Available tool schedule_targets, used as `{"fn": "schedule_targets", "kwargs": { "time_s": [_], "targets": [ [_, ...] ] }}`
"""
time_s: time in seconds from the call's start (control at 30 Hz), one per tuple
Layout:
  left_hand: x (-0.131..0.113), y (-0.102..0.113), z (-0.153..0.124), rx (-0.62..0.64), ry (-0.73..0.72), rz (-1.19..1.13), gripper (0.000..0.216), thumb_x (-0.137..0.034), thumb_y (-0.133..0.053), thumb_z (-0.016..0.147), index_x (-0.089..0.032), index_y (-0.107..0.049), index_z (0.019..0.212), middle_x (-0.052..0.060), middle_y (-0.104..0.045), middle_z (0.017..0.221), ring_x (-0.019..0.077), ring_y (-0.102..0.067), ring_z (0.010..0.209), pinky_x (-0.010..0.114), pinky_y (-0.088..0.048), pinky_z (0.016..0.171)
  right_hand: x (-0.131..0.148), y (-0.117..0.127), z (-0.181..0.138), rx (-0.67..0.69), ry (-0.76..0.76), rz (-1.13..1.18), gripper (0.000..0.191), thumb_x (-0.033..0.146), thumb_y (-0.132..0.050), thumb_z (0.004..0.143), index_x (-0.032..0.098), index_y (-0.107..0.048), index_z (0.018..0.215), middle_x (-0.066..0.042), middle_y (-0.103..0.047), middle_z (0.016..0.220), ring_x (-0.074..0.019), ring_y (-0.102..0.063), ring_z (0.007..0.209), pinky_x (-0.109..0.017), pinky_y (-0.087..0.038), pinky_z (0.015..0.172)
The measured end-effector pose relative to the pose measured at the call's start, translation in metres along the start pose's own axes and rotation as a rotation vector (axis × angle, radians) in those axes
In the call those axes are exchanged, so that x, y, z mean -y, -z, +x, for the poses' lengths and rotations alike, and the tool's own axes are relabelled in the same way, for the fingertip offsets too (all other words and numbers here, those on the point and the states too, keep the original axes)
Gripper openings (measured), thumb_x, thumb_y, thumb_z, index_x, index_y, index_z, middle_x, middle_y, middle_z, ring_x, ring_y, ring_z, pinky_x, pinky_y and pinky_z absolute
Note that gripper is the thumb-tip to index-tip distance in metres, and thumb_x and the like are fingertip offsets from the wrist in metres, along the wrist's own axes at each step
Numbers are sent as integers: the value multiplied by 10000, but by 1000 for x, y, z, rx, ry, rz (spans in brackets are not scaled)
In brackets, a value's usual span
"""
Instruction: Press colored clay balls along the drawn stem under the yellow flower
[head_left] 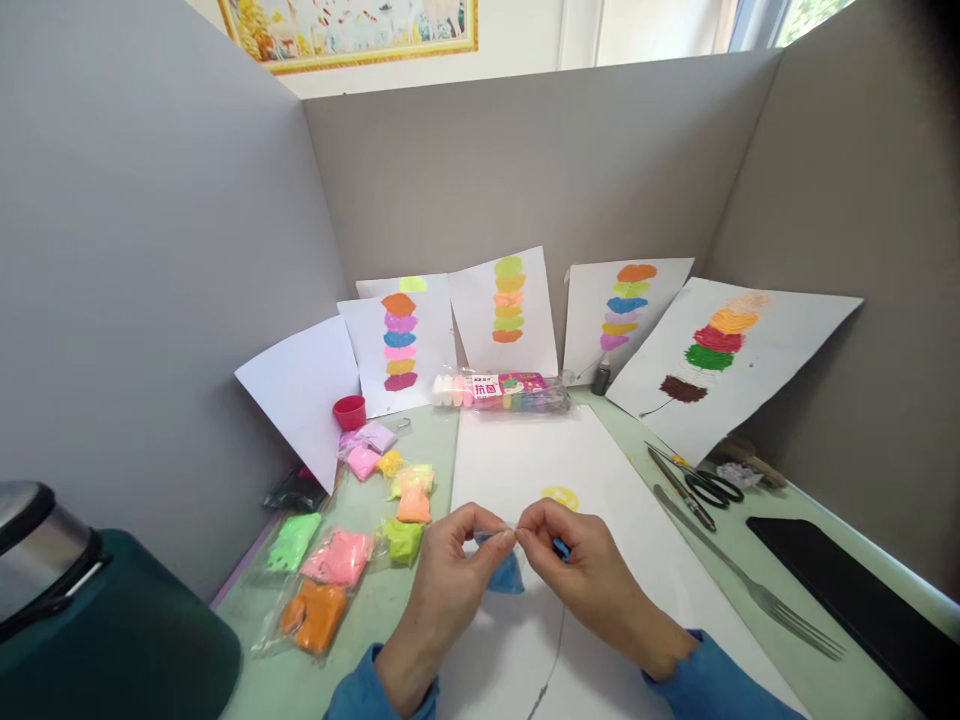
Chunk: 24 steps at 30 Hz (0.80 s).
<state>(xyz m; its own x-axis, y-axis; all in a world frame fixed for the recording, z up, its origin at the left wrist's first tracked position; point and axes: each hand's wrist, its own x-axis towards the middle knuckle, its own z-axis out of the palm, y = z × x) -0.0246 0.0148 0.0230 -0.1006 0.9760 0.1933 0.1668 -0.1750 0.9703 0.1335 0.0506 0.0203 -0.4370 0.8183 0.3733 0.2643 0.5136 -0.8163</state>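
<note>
A small clear packet of blue clay (pixel 507 575) hangs below my fingertips, over the white paper (pixel 525 450). My left hand (pixel 461 560) pinches its top edge between thumb and forefinger. Close against it, my right hand (pixel 574 560) pinches the same edge, the two thumbs nearly touching. A bit of blue also shows between the fingers of my right hand; what it is I cannot tell. Just beyond that hand a yellow patch (pixel 561 497) marks the paper, and a thin dark line (pixel 559 650) runs down it towards me.
Packets of coloured clay, such as an orange packet (pixel 315 615), lie on the left. A dark green flask (pixel 112 620) stands nearer. A fork (pixel 780 605), scissors (pixel 712 487) and a black slab (pixel 847 600) lie right. Behind are a marker pack (pixel 517 390) and painted sheets (pixel 510 330).
</note>
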Motion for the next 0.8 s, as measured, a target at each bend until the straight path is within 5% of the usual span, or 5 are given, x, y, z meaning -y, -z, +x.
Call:
{"fn": "schedule_targets", "kwargs": {
  "time_s": [0.47, 0.67, 0.8],
  "targets": [
    [0, -1, 2, -65, -53, 130, 150, -280, -596, 799, -186, -712, 814, 49, -709, 815, 206, -629, 798, 288, -466, 730, 1, 5, 5, -31, -101, 12, 221, 367, -506, 861, 186, -553, 746, 58, -380, 543, -110, -363, 538, -243, -302, 531],
    [3, 31, 10, -444, -341, 586, 217, -228, -482, 875, -203, -687, 941, 64, -690, 937, 223, -581, 929, 345, -421, 849, 6, 12, 11, -83, -293, 199, 256, 428, -583, 817, 214, -526, 947, 71, -361, 605, -101, -346, 552, -234, -295, 534],
    [6, 64, 15, -701, -221, 1052, 290, -195, -414, 883, -173, -664, 1028, 108, -664, 982, 286, -536, 930, 424, -399, 805, 7, 19, 15, 80, -448, 722, 161, 321, -555, 838, 205, -528, 947, 36, -475, 707, -79, -403, 555, -196, -275, 457]
  ]
}}
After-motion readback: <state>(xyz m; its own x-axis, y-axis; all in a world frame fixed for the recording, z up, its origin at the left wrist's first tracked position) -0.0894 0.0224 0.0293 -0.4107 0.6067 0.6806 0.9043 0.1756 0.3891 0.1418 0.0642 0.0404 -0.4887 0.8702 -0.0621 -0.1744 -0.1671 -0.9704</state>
